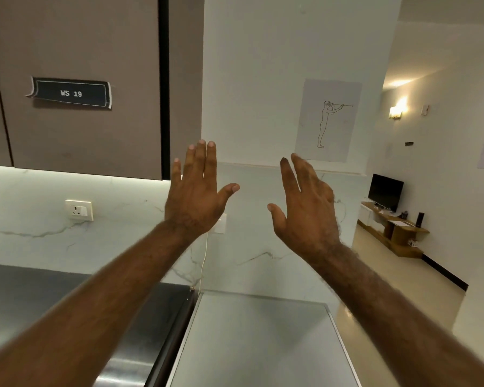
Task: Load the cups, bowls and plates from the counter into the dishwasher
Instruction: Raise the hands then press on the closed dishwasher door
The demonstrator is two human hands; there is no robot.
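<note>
Both of my hands are raised in front of the wall, backs toward me. My left hand [197, 194] has its fingers straight and spread, and it holds nothing. My right hand [305, 208] is likewise held up with fingers extended and empty. Below them lies a dark steel counter [39, 297] on the left and a light grey flat appliance top [257, 344] on the right. No cups, bowls or plates are in view, and no dishwasher door or rack shows.
A brown wall cabinet [81, 129] labelled WS 19 hangs at upper left. A wall socket [79, 210] sits on the marble backsplash. A drawing on paper [327, 120] is stuck to the wall. At right, a room opens with a TV [385, 191] on a low wooden stand.
</note>
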